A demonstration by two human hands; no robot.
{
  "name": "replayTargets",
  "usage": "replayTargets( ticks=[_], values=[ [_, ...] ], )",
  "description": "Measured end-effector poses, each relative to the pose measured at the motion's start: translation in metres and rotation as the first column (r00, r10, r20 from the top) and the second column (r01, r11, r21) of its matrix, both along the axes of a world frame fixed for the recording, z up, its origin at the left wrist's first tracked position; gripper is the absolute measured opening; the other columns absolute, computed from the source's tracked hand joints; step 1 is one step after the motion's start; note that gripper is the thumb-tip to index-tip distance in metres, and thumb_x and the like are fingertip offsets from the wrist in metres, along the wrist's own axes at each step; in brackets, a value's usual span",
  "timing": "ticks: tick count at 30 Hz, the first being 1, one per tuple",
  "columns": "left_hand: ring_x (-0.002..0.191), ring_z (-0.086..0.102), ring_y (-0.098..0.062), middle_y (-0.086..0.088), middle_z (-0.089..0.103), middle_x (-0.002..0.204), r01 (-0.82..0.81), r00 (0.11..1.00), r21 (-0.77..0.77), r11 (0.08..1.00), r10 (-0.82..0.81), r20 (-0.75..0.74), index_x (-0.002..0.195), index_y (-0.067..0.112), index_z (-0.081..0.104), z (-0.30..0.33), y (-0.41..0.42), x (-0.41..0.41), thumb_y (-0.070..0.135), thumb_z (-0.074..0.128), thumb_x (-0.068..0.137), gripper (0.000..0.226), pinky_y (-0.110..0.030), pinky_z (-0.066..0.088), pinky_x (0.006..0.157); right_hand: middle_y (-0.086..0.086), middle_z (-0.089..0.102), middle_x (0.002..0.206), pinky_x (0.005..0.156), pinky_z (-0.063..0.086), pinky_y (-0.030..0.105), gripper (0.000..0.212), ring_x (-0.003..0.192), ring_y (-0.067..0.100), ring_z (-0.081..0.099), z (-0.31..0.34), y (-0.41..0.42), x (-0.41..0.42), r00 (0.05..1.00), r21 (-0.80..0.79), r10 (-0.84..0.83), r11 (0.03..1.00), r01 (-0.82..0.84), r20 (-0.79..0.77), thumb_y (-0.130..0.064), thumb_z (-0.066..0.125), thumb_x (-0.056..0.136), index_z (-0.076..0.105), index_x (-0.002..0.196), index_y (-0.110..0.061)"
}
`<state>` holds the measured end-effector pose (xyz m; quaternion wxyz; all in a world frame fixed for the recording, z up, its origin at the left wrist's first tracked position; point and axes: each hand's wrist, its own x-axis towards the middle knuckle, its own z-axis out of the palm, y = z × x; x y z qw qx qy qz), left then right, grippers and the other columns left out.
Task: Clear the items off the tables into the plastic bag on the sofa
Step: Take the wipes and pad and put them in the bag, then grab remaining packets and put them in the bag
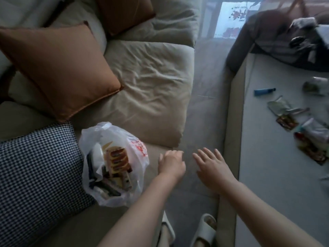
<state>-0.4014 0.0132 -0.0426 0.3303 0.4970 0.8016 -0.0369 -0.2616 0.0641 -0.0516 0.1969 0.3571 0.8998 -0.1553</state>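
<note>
A white plastic bag (137,152) lies open on the beige sofa (151,82), with snack packets and dark items inside. My left hand (171,164) hovers just right of the bag, fingers loosely curled and nothing visible in it. My right hand (212,168) is over the floor gap between sofa and table, fingers spread and empty. On the white table (270,166) at the right lie a blue tube (264,91), several crumpled wrappers (283,108) and snack packets (311,147).
Two brown cushions (58,68) and a houndstooth cushion (35,172) sit on the sofa left of the bag. A dark bag and clothes (284,41) pile on the table's far end. A jar-like item (314,85) stands near the blue tube. My slippered feet (204,230) are below.
</note>
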Motion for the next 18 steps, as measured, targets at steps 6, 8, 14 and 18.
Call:
replayTargets(
  ticks=[6,8,14,18],
  values=[
    [0.131,0.043,-0.025,-0.005,0.052,0.138,0.148,0.989,-0.071,0.986,-0.149,-0.006,0.136,0.021,0.047,0.001,0.035,0.082,0.026,0.046,0.094,0.042,-0.042,0.026,0.114,-0.001,0.013,0.158,0.118,0.002,0.045,0.064,0.147,0.019,0.006,0.008,0.021,0.089,0.988,-0.042,-0.147,0.988,0.149,0.051,-0.035,0.042,0.096,0.011,0.150,-0.020],
    [0.130,0.045,-0.026,-0.006,0.053,0.138,0.195,0.981,-0.069,0.978,-0.196,-0.003,0.136,0.021,0.047,0.001,0.047,0.108,0.026,0.046,0.094,0.042,-0.041,0.027,0.113,0.000,0.016,0.158,0.118,0.003,0.046,0.064,0.147,0.020,0.007,0.009,0.028,0.116,0.979,-0.053,-0.194,0.979,0.197,0.061,-0.036,0.041,0.097,0.011,0.151,-0.020],
    [0.127,0.048,-0.028,-0.009,0.055,0.134,0.367,0.930,-0.053,0.929,-0.366,0.019,0.133,0.018,0.050,0.001,0.084,0.177,0.026,0.045,0.095,0.039,-0.040,0.030,0.110,0.001,0.027,0.154,0.118,0.008,0.047,0.061,0.145,0.021,0.017,0.005,0.042,0.183,0.927,-0.063,-0.372,0.925,0.375,0.046,-0.039,0.040,0.096,0.017,0.149,-0.019],
    [0.120,0.053,-0.031,-0.010,0.059,0.127,0.468,0.884,-0.047,0.882,-0.468,0.014,0.124,0.017,0.055,-0.005,0.107,0.212,0.025,0.043,0.093,0.034,-0.038,0.038,0.100,0.001,0.035,0.150,0.116,0.013,0.046,0.057,0.141,0.020,0.026,-0.004,0.050,0.214,0.877,-0.067,-0.476,0.875,0.480,0.065,-0.041,0.040,0.095,0.024,0.146,-0.019]
  ],
)
